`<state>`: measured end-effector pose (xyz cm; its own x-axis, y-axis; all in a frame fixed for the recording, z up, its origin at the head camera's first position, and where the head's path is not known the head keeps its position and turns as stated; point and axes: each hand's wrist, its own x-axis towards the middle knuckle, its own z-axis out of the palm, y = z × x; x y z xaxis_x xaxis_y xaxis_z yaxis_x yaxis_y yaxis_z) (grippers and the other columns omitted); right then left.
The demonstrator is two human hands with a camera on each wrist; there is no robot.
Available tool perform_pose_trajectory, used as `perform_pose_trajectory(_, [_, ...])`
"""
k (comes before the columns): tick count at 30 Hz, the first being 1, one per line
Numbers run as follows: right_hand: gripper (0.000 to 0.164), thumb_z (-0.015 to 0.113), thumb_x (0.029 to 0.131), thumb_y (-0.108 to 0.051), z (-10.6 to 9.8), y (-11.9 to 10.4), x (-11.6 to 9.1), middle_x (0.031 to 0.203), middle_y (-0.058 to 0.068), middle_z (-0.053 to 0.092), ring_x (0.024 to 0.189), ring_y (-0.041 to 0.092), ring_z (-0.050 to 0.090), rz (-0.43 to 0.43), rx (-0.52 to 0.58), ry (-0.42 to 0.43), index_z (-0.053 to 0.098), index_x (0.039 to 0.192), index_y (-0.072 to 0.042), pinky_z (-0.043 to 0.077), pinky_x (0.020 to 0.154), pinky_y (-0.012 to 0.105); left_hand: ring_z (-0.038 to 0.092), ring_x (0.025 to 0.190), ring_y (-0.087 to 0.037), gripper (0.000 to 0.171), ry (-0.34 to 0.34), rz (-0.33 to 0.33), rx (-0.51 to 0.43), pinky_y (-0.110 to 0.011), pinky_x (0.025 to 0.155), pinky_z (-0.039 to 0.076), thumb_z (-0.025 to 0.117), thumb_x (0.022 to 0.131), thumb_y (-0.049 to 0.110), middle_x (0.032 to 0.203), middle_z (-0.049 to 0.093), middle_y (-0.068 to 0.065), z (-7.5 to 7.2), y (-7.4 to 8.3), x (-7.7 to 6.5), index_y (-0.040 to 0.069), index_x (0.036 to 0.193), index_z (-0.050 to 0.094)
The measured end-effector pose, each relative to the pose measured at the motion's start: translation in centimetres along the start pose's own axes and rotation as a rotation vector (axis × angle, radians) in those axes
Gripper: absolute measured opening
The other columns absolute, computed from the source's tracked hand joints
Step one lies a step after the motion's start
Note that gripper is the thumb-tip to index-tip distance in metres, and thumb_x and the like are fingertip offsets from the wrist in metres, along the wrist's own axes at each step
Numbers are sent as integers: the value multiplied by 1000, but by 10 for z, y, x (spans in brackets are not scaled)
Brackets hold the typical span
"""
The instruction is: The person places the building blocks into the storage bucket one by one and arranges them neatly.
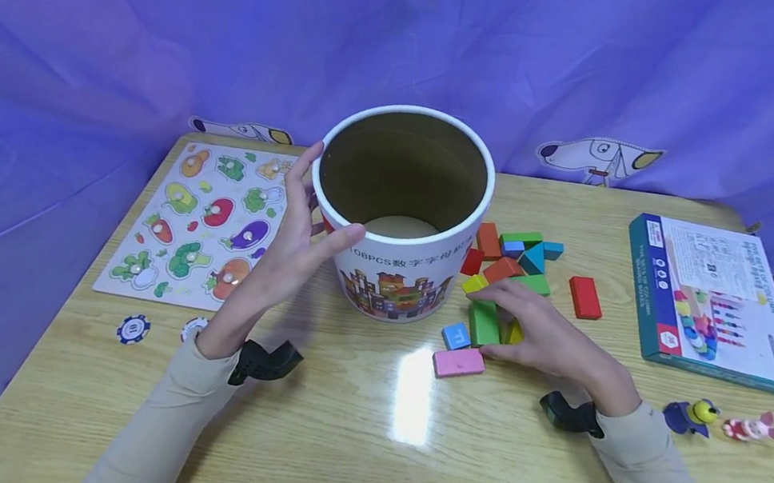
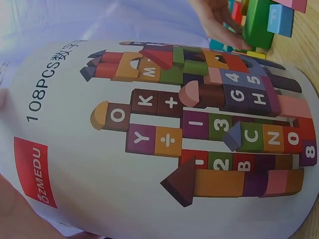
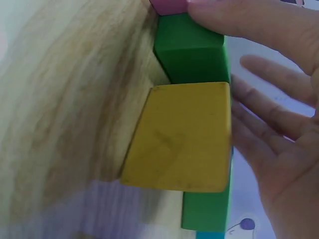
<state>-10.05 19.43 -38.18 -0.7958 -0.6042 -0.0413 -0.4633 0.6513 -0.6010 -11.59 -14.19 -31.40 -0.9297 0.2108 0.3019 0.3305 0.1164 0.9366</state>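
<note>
A large white bucket (image 1: 393,274), printed with a block castle, stands upright with its mouth up; its visible floor is bare. My left hand (image 1: 292,246) lies against its left side, thumb extended along the front below the rim and fingers along the outer wall. Over the block pile, my right hand (image 1: 539,329) spreads its thumb and fingers. Its thumb touches the near end of a green block (image 3: 194,47), beside a pink block (image 1: 459,363). A yellow block (image 3: 179,137) sits under the palm. A blue letter cube (image 1: 456,336) lies left of the green block.
Several coloured blocks lie behind the right hand; a red block (image 1: 585,298) lies apart. A vegetable puzzle board (image 1: 149,232) and poker chips (image 1: 133,329) lie left. At the right are a boxed toy set (image 1: 720,303) and two figurines (image 1: 690,416). Purple cloth (image 1: 412,35) hangs behind.
</note>
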Motion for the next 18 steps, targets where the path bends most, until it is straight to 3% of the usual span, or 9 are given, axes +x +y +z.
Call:
perform_pose_trajectory(6, [71,85,75,-22,4,3,-1,137,8,53,123,26,49,58,36,-20,54,137,-12,48,100,50,23,143,-36,109,-5,-5,-1,-72,101,30,72,75,63,157,19,-11,-1,0,0,30,153,4])
perform_pose_trajectory(13, [67,86,73,-25,3,3,-1,133,7,55,120,25,51,62,17,-16,57,133,-15,48,98,51,22,143,-37,108,-3,11,-4,-72,100,30,73,76,60,157,19,-12,-2,-2,0,29,153,4])
perform_pose_trajectory(18, [69,89,70,-22,-15,-4,-10,130,3,56,119,23,51,16,35,97,58,132,-18,52,93,51,23,143,-37,109,-3,20,-6,-73,100,30,73,76,62,156,20,-13,-1,-2,1,28,153,4])
